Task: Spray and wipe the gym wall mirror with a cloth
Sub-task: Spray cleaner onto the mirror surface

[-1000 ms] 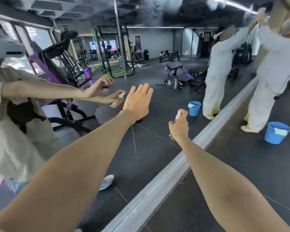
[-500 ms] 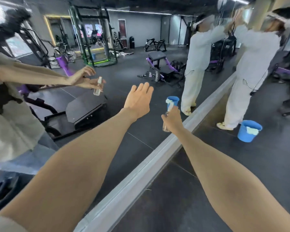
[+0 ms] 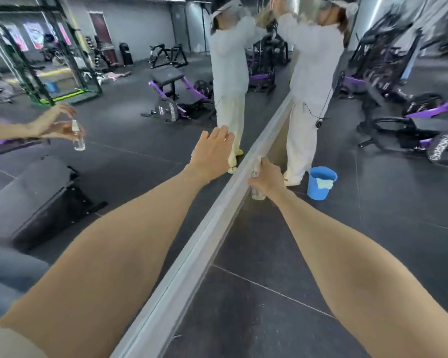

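**Bottle Ready, Cloth Not Yet in Hand**

Here the person faces the gym wall mirror (image 3: 130,156), arms stretched toward it. The right hand (image 3: 268,177) grips a small clear spray bottle (image 3: 258,191), held upright just beside the mirror's metal bottom rail (image 3: 212,228), probably so the nozzle can be turned onto the glass. The reflection, far along the mirror from the rail, shows the same bottle pinched near its top, which suggests a finger sits ready on the pump. The left hand (image 3: 212,153) is empty, fingers spread flat and extended toward the glass; whether it touches the surface I cannot tell. It may be steadying the body or marking the patch to spray.

No cloth is in either hand. A blue bucket (image 3: 321,183) stands on the floor beyond the right hand, a little out from the rail, with a pale cloth (image 3: 324,182) draped over its rim, presumably parked there until wiping starts. Another person in white (image 3: 313,73) works on the mirror farther along the rail. Spraying seems to be the step in hand.
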Tool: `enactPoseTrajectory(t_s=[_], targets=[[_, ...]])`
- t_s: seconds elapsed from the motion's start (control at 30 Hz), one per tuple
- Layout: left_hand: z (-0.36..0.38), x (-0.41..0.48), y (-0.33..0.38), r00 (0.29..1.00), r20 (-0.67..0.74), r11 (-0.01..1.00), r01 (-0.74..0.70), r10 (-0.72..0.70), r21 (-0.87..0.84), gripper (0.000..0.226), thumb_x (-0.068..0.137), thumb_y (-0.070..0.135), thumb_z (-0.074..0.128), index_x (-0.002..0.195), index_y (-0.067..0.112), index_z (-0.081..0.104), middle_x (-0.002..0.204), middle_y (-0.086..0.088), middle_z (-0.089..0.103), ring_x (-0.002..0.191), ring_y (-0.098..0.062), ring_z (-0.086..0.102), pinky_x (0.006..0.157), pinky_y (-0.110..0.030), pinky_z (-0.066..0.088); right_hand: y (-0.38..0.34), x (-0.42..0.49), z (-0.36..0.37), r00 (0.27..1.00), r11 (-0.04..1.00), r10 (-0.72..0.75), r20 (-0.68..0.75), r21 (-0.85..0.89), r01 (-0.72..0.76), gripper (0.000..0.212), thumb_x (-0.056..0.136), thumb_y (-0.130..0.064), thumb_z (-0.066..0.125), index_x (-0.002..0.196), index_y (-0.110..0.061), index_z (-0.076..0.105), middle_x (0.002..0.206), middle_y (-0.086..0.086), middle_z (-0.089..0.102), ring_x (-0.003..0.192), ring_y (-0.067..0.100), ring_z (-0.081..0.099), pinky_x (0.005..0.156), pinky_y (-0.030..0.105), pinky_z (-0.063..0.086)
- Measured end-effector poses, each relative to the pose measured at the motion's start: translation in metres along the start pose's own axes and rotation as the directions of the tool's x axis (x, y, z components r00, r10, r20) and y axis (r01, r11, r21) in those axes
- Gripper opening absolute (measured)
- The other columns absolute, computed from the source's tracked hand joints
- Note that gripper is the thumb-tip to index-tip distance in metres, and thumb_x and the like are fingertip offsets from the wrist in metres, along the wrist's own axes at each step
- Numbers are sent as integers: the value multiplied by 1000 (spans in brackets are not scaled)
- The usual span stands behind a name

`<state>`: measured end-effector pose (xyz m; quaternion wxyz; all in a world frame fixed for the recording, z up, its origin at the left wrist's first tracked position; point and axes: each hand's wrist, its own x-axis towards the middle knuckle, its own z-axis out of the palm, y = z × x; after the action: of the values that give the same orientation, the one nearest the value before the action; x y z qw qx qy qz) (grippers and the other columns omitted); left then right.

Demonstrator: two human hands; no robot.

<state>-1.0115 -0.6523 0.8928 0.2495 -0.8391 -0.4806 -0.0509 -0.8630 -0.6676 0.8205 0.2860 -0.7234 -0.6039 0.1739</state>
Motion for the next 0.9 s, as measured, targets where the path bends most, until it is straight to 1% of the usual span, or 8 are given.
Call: enactPoseTrajectory(t_s=[0.2,0.37,0.5,0.63,0.7,0.8,0.83,0.9], targets=[[35,125,84,995,10,995,-101,101,23,44,84,11,45,127,4,38,133,-15,37,113,-29,43,87,-36,32,107,90,-48,996,996,80,45,22,-81,52,87,-15,64,131,-6,38,115,14,58,105,32,57,77,34,43],[67,232,174,998,2,998,-63,63,-31,38,85,12,44,123,4,42,125,-14,44,109,-29,46,86,-37,33,205,173,-98,995,998,36,97,-59,-30,50,82,-16,71,124,-3,47,116,14,60,109,33,56,83,32,41],[83,309,236,999,18,995,-31,33,-90,40,81,12,47,120,7,44,123,-12,46,108,-29,46,84,-37,32,278,241,-139,987,994,10,162,-108,8,46,78,-19,73,116,-4,50,108,12,63,103,31,58,84,34,43],[95,376,277,998,64,994,-6,13,-107,43,83,10,47,125,7,41,129,-13,41,112,-29,45,91,-39,33,330,301,-171,981,989,0,195,-147,29,39,80,-18,69,111,-4,49,94,10,59,90,28,56,75,35,44],[107,409,288,996,83,993,35,-26,-112,41,84,11,49,125,8,43,130,-12,40,114,-28,43,94,-40,33,351,331,-177,970,975,-10,244,-213,63,42,82,-25,69,112,-5,48,92,11,59,83,25,51,68,31,40],[133,457,305,992,117,987,72,-56,-142,40,84,12,51,123,9,45,129,-9,42,113,-26,45,96,-39,35,382,381,-179,952,942,-17,304,-316,117,33,82,-30,67,97,-13,43,72,0,49,78,23,48,53,26,30],[142,473,310,991,123,988,66,-49,-139,39,84,12,51,123,9,45,128,-8,44,112,-25,46,95,-39,35,390,397,-182,946,933,-18,323,-336,132,32,83,-29,67,94,-15,40,69,-2,45,78,23,47,51,26,27],[163,509,317,989,144,991,56,-38,-124,36,85,13,50,121,10,47,126,-7,47,111,-24,48,95,-37,35,406,437,-184,931,927,-24,365,-341,158,30,86,-26,65,94,-15,38,77,1,47,81,23,46,62,27,32]])
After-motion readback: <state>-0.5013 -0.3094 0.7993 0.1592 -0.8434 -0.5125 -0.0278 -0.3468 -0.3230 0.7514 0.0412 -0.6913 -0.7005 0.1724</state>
